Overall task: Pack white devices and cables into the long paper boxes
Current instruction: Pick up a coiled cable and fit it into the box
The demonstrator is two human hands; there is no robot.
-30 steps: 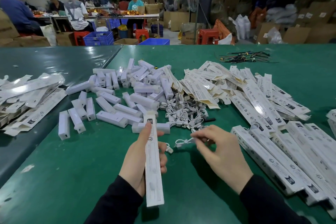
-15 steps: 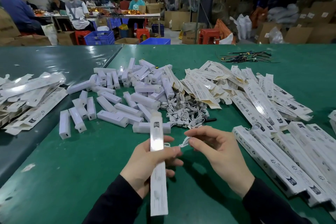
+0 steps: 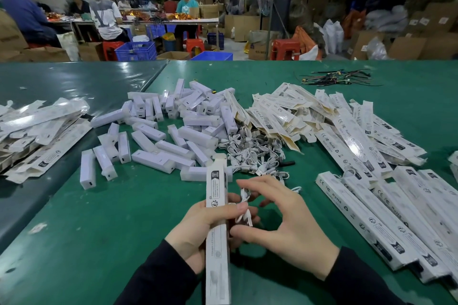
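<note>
My left hand (image 3: 198, 228) grips a long white paper box (image 3: 217, 255), held lengthwise and pointing away from me. A small white coiled cable (image 3: 244, 208) sits against the box's right side, pinched between my left thumb and the fingers of my right hand (image 3: 280, 225). Beyond my hands lies a heap of white devices (image 3: 173, 131) and a tangle of white cables (image 3: 255, 156) on the green table (image 3: 111, 230).
Flat unfolded boxes (image 3: 292, 116) pile at centre right. Assembled long boxes (image 3: 386, 218) lie in a row at the right, and more boxes (image 3: 37, 131) at the left. Dark wires (image 3: 334, 78) lie at the far side. People work at a distant table (image 3: 148, 20).
My right hand has brought the white cable from the table over to the box. My left hand has raised and turned the box, and both hands now meet at its side.
</note>
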